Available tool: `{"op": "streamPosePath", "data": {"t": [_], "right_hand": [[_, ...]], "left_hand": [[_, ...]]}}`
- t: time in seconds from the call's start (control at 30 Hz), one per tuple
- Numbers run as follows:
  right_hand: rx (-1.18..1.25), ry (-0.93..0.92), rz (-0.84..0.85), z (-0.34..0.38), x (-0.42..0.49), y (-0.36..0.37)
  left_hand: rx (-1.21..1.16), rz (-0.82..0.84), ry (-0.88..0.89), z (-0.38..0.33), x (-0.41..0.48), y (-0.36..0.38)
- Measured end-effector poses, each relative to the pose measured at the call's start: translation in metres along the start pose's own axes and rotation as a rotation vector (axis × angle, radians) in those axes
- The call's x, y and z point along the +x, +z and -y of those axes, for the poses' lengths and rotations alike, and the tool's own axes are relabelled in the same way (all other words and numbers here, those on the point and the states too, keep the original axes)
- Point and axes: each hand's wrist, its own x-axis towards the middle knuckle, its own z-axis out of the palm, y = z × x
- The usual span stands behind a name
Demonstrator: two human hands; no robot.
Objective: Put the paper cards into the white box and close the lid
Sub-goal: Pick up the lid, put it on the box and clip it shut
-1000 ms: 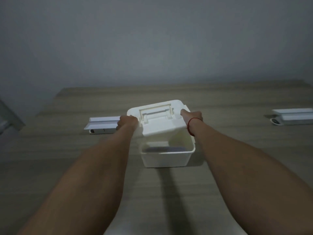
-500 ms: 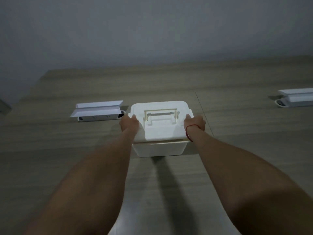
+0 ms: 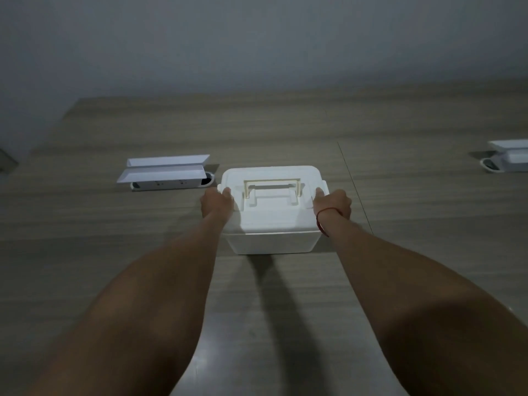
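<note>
Wide wooden table (image 3: 114, 252) filling the lower part of the view, grey wall (image 3: 257, 38) behind at twelve o'clock. Two bare forearms reaching in from five and seven o'clock toward the centre.

White box (image 3: 271, 242) standing on the table just above centre, lid (image 3: 271, 215) lying flat across its top with no gap visible along the near edge. Paper cards not visible, box interior hidden under the lid. Cream carrying handle (image 3: 272, 185) folded down flat on the lid's far half.

White power strip housing (image 3: 164, 174) with raised flaps at ten o'clock from the box, near but apart from it. Second similar white unit (image 3: 507, 160) at two o'clock, well apart, cut by the frame edge.

Left hand (image 3: 215, 205) pressed against the lid's left edge, thumb over the top, fingers curled down the side: gripping the lid. Right hand (image 3: 333, 204) mirrored on the right edge, thumb on top, remaining fingers hidden behind the side: gripping the lid too. Thin red string (image 3: 323, 224) circling the right wrist.
</note>
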Motion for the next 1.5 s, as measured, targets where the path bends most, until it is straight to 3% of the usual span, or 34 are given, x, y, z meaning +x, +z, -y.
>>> {"op": "streamPosePath", "data": {"t": [0.3,0.6,0.73,0.9,1.07,1.5], "right_hand": [[-0.017,0.023,0.014,-0.002,0.000,-0.002],[0.297,0.222,0.168,-0.010,0.002,0.003],[0.525,0.321,0.291,-0.017,0.008,0.001],[0.492,0.262,0.147,-0.017,0.009,0.004],[0.362,0.137,0.048,-0.020,0.005,0.011],[0.273,0.035,-0.122,-0.015,0.001,0.025]], "left_hand": [[-0.003,0.042,-0.009,0.007,-0.006,-0.002],[-0.175,0.112,-0.224,0.017,-0.004,0.003],[-0.289,-0.017,-0.255,0.022,-0.004,0.003],[-0.151,-0.169,-0.058,0.025,-0.007,0.004],[-0.247,-0.086,-0.026,0.025,-0.011,0.010],[-0.121,-0.224,0.107,0.012,-0.022,0.013]]}}
